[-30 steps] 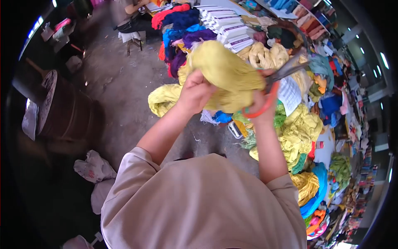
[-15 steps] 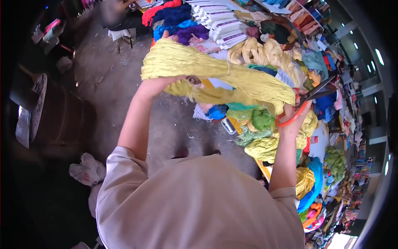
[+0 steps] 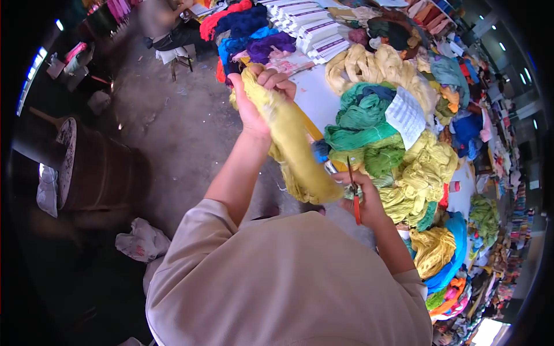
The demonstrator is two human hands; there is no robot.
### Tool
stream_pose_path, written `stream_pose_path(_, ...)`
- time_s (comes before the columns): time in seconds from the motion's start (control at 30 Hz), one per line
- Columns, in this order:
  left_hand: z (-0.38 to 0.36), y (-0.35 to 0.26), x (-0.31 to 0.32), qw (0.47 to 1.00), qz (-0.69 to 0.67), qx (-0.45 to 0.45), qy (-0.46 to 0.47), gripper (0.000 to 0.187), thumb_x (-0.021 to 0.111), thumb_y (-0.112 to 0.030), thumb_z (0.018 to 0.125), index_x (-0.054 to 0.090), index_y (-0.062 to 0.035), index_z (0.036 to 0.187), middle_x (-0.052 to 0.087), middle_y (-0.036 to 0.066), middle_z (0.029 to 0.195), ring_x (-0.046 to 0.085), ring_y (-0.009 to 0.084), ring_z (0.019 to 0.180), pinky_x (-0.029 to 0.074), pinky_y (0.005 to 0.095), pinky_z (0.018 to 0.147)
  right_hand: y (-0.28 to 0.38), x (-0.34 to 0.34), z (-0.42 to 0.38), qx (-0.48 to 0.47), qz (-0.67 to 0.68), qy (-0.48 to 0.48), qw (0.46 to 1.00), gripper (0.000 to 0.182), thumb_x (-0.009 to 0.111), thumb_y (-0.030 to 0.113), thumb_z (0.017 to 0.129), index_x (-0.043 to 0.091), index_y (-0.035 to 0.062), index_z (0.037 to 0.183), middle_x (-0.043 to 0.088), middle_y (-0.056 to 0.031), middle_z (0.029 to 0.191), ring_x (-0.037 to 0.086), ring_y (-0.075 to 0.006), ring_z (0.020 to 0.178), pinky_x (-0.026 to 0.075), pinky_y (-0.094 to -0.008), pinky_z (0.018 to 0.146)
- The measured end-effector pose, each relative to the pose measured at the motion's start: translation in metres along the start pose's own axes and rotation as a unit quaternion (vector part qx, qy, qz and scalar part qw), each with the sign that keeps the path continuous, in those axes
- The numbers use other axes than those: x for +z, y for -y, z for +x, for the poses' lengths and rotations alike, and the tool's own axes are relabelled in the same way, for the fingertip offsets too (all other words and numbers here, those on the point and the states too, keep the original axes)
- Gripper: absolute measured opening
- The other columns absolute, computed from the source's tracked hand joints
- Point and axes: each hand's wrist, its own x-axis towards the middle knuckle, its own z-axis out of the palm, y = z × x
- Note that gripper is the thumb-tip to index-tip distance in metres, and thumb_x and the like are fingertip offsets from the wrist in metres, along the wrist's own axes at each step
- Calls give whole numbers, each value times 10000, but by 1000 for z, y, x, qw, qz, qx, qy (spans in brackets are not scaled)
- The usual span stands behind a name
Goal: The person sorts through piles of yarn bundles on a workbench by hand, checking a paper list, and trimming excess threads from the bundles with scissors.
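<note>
The lower end of the yellow skein (image 3: pixel 288 138) was blurred, and whether the right hand (image 3: pixel 368 195) touched it could not be told. The skein's upper end hid part of the palm of the left hand (image 3: pixel 249 112). Beside its lower end, the right hand covered part of the scissors (image 3: pixel 356 212). Beyond the skein, the view's top edge cut off a seated person (image 3: pixel 158 20), blurred, and a stack of white packets (image 3: pixel 314 27) with lettering too small to read. Marks on the paper sheet (image 3: pixel 406 118) right of the skein were illegible. Below it, the shirt (image 3: pixel 288 282) hid most of the shoes (image 3: pixel 311 209).
</note>
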Motion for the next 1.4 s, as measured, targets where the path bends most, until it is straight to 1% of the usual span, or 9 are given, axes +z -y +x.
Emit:
stream_pose_path(0.03, 3, 6, 5, 999, -20, 8, 29, 491, 551, -618, 921, 610, -132, 879, 490, -18, 800, 458, 140, 751, 417, 329, 801, 8, 7, 6, -5, 76, 18, 997, 548, 736, -12, 823, 461, 86, 1287, 633, -109, 1155, 598, -249, 1001, 482, -369, 919)
stream_pose_path(0.13, -2, 29, 16, 999, -32, 10, -6, 473, 567, -570, 932, 624, -107, 853, 570, 20, 882, 535, 185, 875, 439, 364, 884, 28, 7, 22, 148, 337, -29, 930, 443, 690, 156, 922, 501, 70, 1313, 623, -86, 998, 565, -104, 829, 465, -238, 741)
stream_pose_path(0.17, -4, 34, 14, 999, -28, 11, -22, 465, 575, -558, 932, 633, -103, 855, 598, 29, 936, 552, 192, 919, 444, 377, 914, 41, 8, 32, 112, 262, -4, 958, 409, 662, 189, 937, 525, 56, 1299, 613, -61, 903, 536, -59, 732, 426, -197, 641)
stream_pose_path(0.23, -7, 38, 9, 998, -45, -1, -35, 447, 599, -530, 925, 651, -91, 858, 640, 43, 1077, 570, 201, 1019, 453, 401, 973, 57, 11, 43, 211, 292, 61, 931, 412, 682, 198, 922, 540, 46, 1278, 596, -25, 818, 525, -53, 672, 416, -203, 591)
stream_pose_path(0.37, -7, 35, 7, 996, -87, -9, -31, 442, 623, -511, 917, 646, -74, 857, 632, 36, 1078, 558, 195, 1037, 462, 391, 967, 65, 27, 53, 247, 267, 129, 922, 326, 647, 172, 962, 563, 67, 1259, 582, 18, 759, 533, -62, 629, 428, -213, 568)
stream_pose_path(0.87, -12, 23, 12, 987, -139, -69, -33, 510, 603, -532, 934, 596, -30, 845, 588, 54, 1043, 543, 201, 1064, 490, 365, 936, 64, 31, 53, 273, 263, 129, 916, 268, 634, 252, 983, 579, 107, 1201, 599, 7, 723, 504, -54, 538, 392, -215, 509)
stream_pose_path(1.17, -20, 44, -5, 990, -38, -106, -88, 613, 504, -645, 937, 578, -42, 854, 589, 75, 1024, 579, 231, 1015, 493, 411, 961, 51, 29, 50, 256, 247, 62, 933, 300, 635, 273, 984, 571, 100, 1221, 590, 10, 712, 491, -45, 527, 388, -204, 508)
stream_pose_path(1.37, -28, 54, -18, 983, 43, -112, -137, 582, 514, -609, 953, 600, -37, 892, 596, 72, 1019, 585, 240, 985, 504, 401, 929, 47, 34, 53, 221, 281, -48, 933, 446, 650, 444, 952, 550, 60, 1157, 550, 14, 692, 448, -34, 461, 322, -177, 426)
stream_pose_path(1.4, -27, 59, -9, 973, 26, -79, -213, 595, 499, -618, 955, 608, -34, 906, 616, 90, 1026, 601, 249, 972, 511, 413, 925, 45, 38, 54, 193, 267, -79, 941, 532, 653, 521, 928, 538, 54, 1156, 544, 12, 705, 432, -29, 458, 312, -175, 413)
